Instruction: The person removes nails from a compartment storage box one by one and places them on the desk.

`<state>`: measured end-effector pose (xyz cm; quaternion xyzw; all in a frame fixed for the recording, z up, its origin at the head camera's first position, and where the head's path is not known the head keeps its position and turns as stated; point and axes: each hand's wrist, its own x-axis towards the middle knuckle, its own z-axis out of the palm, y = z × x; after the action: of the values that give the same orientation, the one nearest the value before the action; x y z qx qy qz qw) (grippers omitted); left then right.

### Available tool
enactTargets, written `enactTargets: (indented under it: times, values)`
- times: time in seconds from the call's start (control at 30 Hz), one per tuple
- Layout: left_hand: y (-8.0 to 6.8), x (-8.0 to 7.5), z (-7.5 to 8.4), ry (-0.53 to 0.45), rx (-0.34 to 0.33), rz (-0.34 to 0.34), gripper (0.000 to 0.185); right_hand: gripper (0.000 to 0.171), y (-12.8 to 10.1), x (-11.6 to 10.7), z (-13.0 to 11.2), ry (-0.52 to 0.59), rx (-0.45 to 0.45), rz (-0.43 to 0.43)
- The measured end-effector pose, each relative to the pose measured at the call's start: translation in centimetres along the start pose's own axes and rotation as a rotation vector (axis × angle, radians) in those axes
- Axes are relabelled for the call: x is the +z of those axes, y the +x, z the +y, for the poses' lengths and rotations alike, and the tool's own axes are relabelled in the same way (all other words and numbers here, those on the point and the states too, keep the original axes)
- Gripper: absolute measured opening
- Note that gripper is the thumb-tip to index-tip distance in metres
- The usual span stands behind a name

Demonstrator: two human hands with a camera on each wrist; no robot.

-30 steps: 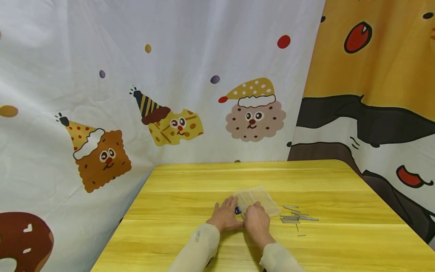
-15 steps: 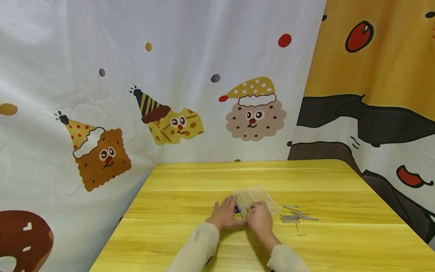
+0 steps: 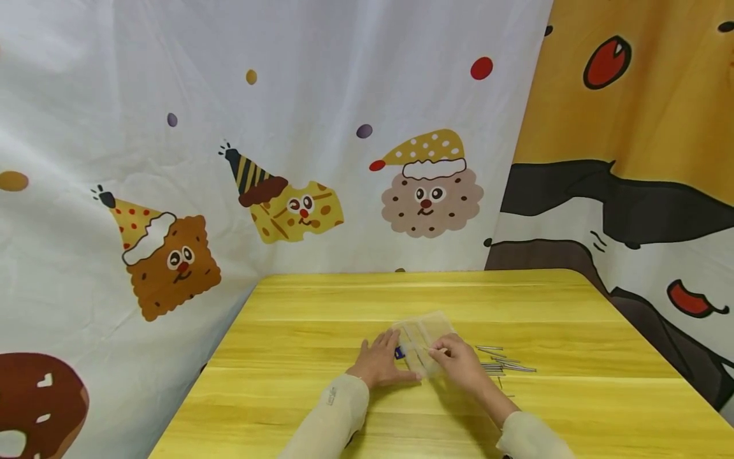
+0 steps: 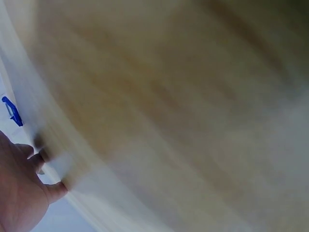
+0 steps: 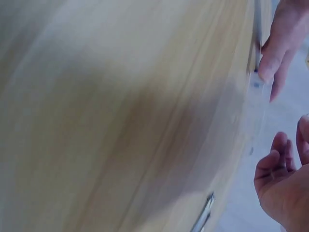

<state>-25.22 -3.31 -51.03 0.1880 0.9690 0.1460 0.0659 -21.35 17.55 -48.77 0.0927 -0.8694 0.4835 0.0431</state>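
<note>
Lying long axis away from person, clear bag [image 3: 425,336], left hand [image 3: 380,363] flat, right hand [image 3: 460,363] pinching it.

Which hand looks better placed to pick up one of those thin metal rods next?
Probably the right hand: it sits right beside the metal rods. The left hand rests flat against the clear plastic box, on the side away from them.
</note>
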Motion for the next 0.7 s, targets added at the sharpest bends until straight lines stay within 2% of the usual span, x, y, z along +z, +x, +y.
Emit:
enactTargets:
  times: [0.2, 0.47, 0.7]
  values:
    - [0.1, 0.0, 0.0, 0.003, -0.004, -0.007, 0.115, 0.013, -0.9, -2.9, 0.8, 0.012, -0.018, -0.102]
    - [0.1, -0.2, 0.1, 0.010, -0.005, -0.008, 0.115, 0.017, -1.9, -6.7, 2.3, -0.046, -0.036, -0.139]
    - [0.0, -0.2, 0.1, 0.009, -0.006, -0.018, 0.115, 0.017, -2.9, -8.4, 3.9, -0.074, -0.001, -0.169]
